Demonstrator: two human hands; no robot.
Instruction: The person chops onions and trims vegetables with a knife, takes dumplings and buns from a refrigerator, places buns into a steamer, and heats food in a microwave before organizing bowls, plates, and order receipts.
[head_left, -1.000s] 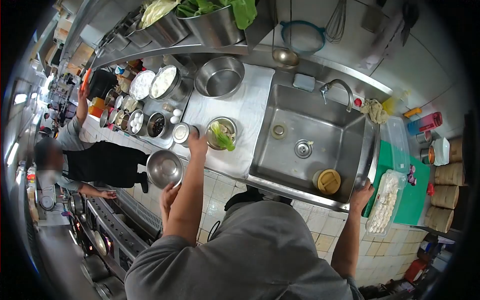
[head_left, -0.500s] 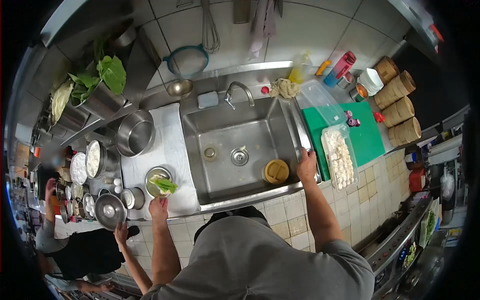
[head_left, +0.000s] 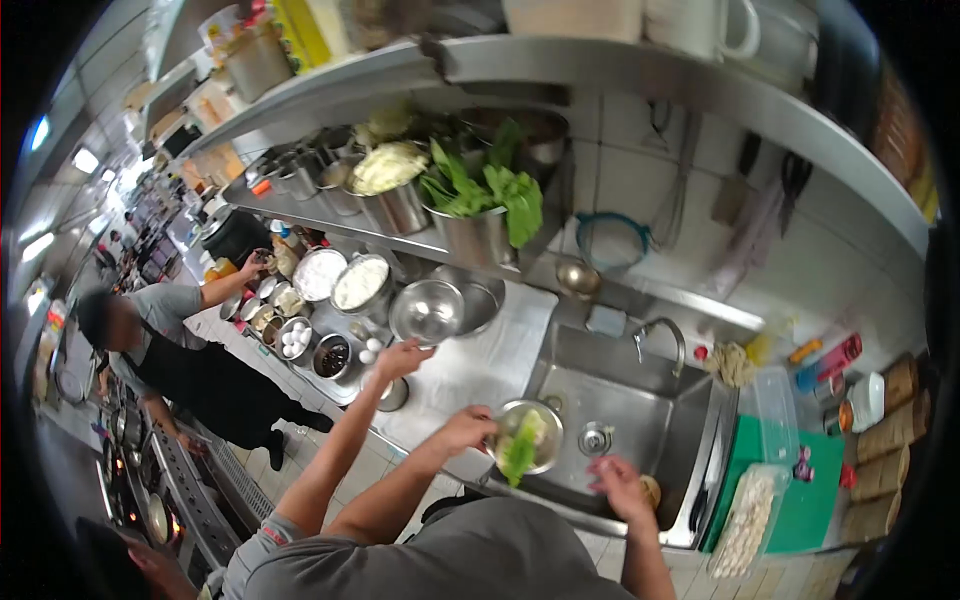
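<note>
Left hand (head_left: 468, 431) closed on left rim of small steel bowl (head_left: 550, 454), just below frame centre. Bowl shiny, round, bright green leaf (head_left: 519, 456) beside paler pieces (head_left: 540, 424) inside; lies directly right of hand, above left edge of sink (head_left: 645, 425). Right hand (head_left: 622, 488), lower right, loosely open, fingers spread.

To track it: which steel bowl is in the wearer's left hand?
The steel bowl with green leaves inside, by the sink; the co-worker's bowl shows none.

A steel shelf (head_left: 640, 66) crosses the tiled wall (head_left: 622, 165).
</note>
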